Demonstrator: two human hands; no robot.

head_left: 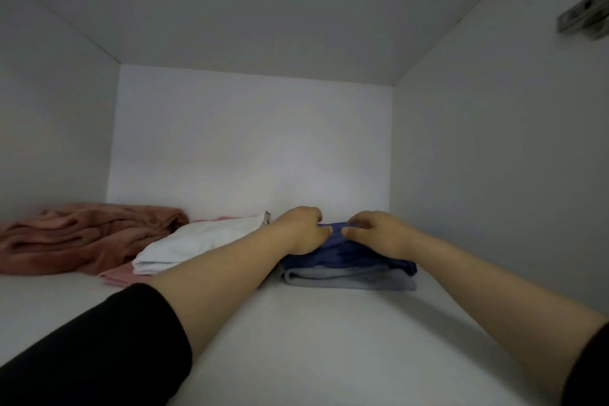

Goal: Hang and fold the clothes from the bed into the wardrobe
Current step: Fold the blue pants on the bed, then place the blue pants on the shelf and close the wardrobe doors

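Observation:
I look into a white wardrobe compartment. A folded dark blue garment (349, 255) lies on top of a folded grey garment (349, 278) on the shelf (296, 339), towards the back right. My left hand (301, 227) and my right hand (375, 229) both reach in over the blue garment. Their fingers are curled and pinch its raised top fold between them. Both forearms stretch across the shelf, with black sleeves at the near edge.
A folded white garment (197, 245) rests on a pink one (120, 273) left of the blue stack. A rumpled rust-pink fleece (82, 234) lies at the far left. A metal hinge (583, 15) sits on the right wall.

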